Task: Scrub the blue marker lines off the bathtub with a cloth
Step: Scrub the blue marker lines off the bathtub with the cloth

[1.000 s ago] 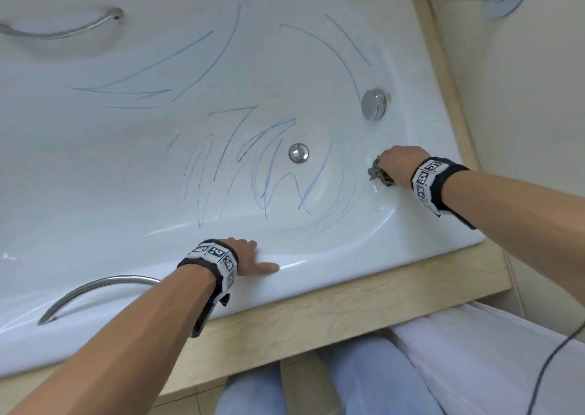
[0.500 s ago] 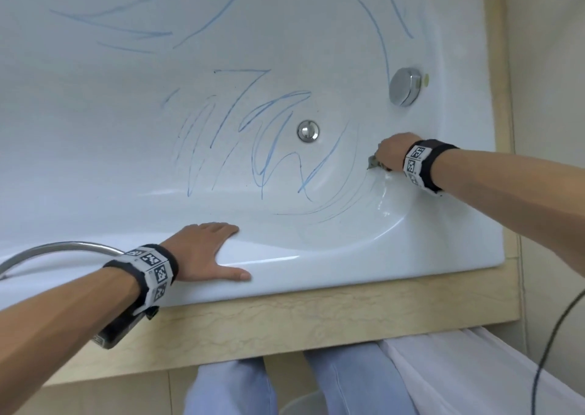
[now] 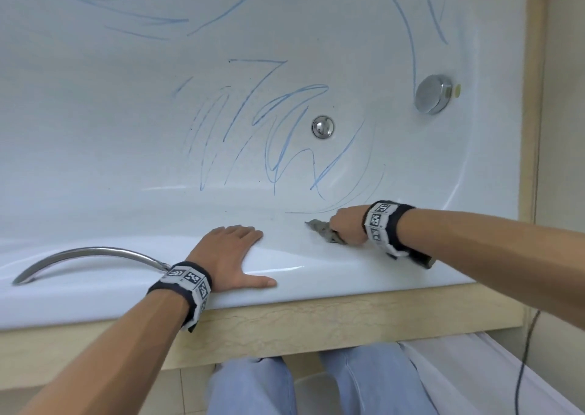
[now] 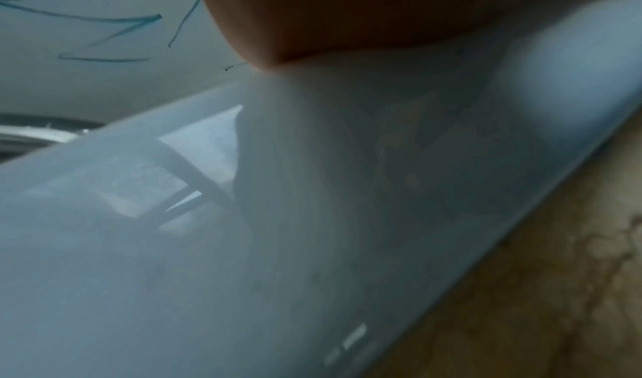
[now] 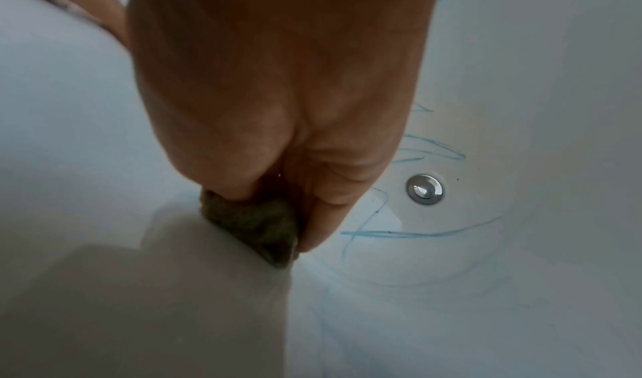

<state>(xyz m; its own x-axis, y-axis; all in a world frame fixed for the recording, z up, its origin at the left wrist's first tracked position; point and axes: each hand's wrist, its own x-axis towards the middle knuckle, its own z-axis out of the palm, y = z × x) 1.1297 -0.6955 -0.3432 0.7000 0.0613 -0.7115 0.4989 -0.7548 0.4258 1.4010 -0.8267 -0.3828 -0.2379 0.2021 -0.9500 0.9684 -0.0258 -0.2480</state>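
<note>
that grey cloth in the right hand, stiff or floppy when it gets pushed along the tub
Probably floppy: the grey cloth sits bunched and crumpled in the right hand, with a loose corner poking out. It likely slides easily, since the tub wall looks glossy. It seems light, pinched by the fingers alone.

Grey cloth [image 3: 323, 230] — bunched against the white bathtub's [image 3: 95, 148] near wall, below looping blue marker lines [image 3: 278, 136].

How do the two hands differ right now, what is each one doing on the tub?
The left hand lies flat and open on the near rim of the bathtub, holding nothing; the right hand is curled, gripping the grey cloth. The left hand sits on top of the rim, while the right hand reaches inside, pressing the cloth against the tub's inner wall near faint blue marker lines. Both wear marker-printed wristbands.
</note>
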